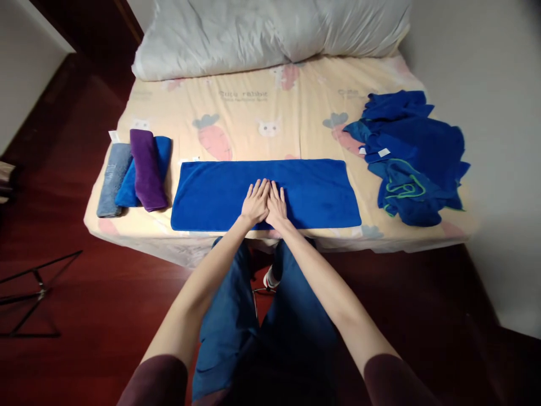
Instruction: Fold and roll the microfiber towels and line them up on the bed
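A blue towel lies spread as a long flat rectangle along the near edge of the bed. Both of my hands rest palm down on its middle, side by side and touching. My left hand lies flat with its fingers stretched out and holds nothing. Against it, my right hand is flat too, fingers pointing away from me, nothing in its grasp. The towel's edges look straight, with the near one close to the mattress edge.
Left of the towel lie rolled towels: a grey one, a blue one and a purple one on top. At right is a crumpled heap of blue cloths. A white quilt lies across the bed's far side.
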The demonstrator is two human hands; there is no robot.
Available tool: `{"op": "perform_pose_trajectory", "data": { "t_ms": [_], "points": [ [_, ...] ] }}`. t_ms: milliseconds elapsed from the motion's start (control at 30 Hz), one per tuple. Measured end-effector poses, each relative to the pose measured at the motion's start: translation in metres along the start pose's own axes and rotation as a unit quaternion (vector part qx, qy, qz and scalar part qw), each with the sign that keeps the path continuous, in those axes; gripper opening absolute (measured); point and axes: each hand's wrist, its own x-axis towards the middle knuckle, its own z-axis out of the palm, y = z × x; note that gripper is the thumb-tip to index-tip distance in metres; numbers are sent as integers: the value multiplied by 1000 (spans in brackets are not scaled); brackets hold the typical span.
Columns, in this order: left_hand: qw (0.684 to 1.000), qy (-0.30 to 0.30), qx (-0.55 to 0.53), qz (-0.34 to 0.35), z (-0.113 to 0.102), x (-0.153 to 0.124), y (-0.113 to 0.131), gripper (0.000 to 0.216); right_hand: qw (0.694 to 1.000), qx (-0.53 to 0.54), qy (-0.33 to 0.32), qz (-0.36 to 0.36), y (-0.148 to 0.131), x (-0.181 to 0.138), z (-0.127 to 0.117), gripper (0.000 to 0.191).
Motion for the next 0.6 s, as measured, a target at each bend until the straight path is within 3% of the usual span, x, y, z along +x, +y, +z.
{"op": "perform_pose_trajectory", "data": {
  "t_ms": [133,267,600],
  "points": [
    [999,13,-16,-48,17,40,-19,65,1000,5,-16,-2,14,44,9,65],
    [998,47,-4,-45,9,50,-62,64,998,6,-15,-67,43,73,7,67],
    [971,71,80,-215,-68,-15,-188,69,1000,-11,3,-18,145,85,-25,67]
  ]
}}
